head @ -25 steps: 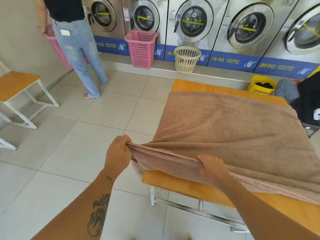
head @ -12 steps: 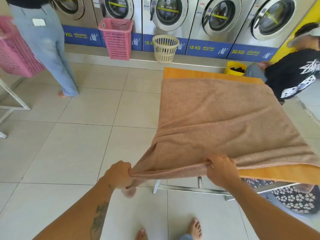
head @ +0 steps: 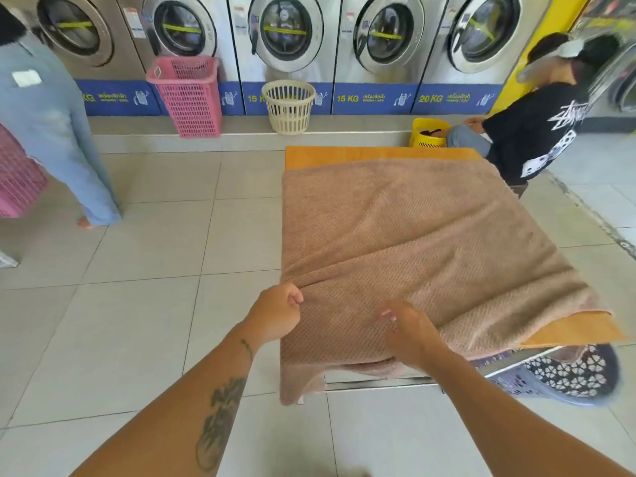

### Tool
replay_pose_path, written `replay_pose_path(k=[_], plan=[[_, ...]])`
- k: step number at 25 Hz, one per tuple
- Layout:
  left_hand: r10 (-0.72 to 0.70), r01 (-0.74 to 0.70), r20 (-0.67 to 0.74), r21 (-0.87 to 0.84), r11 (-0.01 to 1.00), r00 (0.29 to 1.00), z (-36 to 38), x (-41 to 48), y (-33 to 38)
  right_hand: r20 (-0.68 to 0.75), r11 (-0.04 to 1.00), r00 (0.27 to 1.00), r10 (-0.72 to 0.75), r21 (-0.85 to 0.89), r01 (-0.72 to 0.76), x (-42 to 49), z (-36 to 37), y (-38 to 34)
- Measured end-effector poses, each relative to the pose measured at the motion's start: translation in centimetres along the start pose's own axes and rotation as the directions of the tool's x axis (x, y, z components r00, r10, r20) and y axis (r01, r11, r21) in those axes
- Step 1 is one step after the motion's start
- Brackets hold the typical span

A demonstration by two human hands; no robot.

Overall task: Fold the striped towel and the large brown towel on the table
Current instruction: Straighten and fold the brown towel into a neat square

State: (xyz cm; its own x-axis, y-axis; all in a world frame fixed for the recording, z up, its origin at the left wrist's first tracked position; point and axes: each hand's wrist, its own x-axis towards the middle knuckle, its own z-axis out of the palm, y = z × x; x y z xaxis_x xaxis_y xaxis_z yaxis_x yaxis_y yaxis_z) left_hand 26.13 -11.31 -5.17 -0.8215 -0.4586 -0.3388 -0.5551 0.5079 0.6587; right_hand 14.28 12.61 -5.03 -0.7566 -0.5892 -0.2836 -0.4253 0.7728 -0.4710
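The large brown towel [head: 413, 242] lies spread over most of the orange table [head: 344, 154]. Its near-left corner hangs over the table's front edge. My left hand [head: 275, 315] grips a fold of the towel at its left edge, and creases run out from that fist. My right hand [head: 409, 330] rests on top of the towel near the front edge. Its fingers are bent and blurred, and the cloth around it lies flat. No striped towel shows in this view.
A dark patterned laundry basket [head: 571, 373] sits under the table's near-right corner. A person [head: 530, 132] sits by a yellow basket [head: 428, 134] behind the table; another person [head: 55, 132] stands far left. Pink [head: 187, 98] and cream [head: 289, 106] baskets stand before the washers.
The towel's near edge, held up off the table's left side before, now lies down on the table. My right hand has moved on top of the cloth. The view has swung right.
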Motion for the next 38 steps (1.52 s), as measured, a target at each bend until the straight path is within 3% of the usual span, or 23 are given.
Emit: replay_pose_path(k=[7,13,17,21,23,26,31,35,38], plan=[[0.06,-0.055,-0.04,0.105,0.993,0.997,-4.1,5.5,2.6,0.057,0.991,0.995,0.085,0.094,-0.091,4.9,-1.0,-2.2],[0.065,-0.068,-0.125,-0.018,0.998,0.99,-8.1,17.4,2.4,-0.007,0.985,0.993,0.117,0.127,-0.115,13.8,-1.6,-8.4],[0.05,-0.056,-0.074,-0.085,0.995,0.996,-10.6,28.0,0.4,-0.05,0.963,0.962,0.269,-0.006,-0.27,20.5,1.5,-13.7],[0.146,-0.141,0.102,-0.061,0.988,0.984,-11.3,35.3,-0.4,-0.029,0.919,0.939,0.342,-0.197,-0.341,26.2,3.8,-17.6],[0.114,-0.109,0.186,-0.039,0.993,0.976,-11.3,37.5,-0.6,0.023,0.914,0.933,0.359,-0.213,-0.347,28.5,3.5,-19.1],[0.12,-0.114,0.189,-0.038,0.993,0.975,-11.8,40.2,-0.7,0.042,0.917,0.922,0.386,-0.132,-0.377,31.6,2.2,-19.6],[0.162,-0.192,0.132,0.259,0.947,0.978,-15.4,44.3,0.4,-0.019,0.863,0.868,0.496,0.124,-0.49,31.7,1.0,-19.2],[0.172,-0.244,0.202,0.414,0.877,0.964,-18.5,46.2,1.9,-0.075,0.794,0.791,0.608,0.063,-0.604,30.2,0.4,-17.9],[0.191,-0.258,0.19,0.446,0.857,0.963,-19.6,47.2,2.3,0.03,0.745,0.747,0.664,0.062,-0.665,31.1,0.1,-17.7]])
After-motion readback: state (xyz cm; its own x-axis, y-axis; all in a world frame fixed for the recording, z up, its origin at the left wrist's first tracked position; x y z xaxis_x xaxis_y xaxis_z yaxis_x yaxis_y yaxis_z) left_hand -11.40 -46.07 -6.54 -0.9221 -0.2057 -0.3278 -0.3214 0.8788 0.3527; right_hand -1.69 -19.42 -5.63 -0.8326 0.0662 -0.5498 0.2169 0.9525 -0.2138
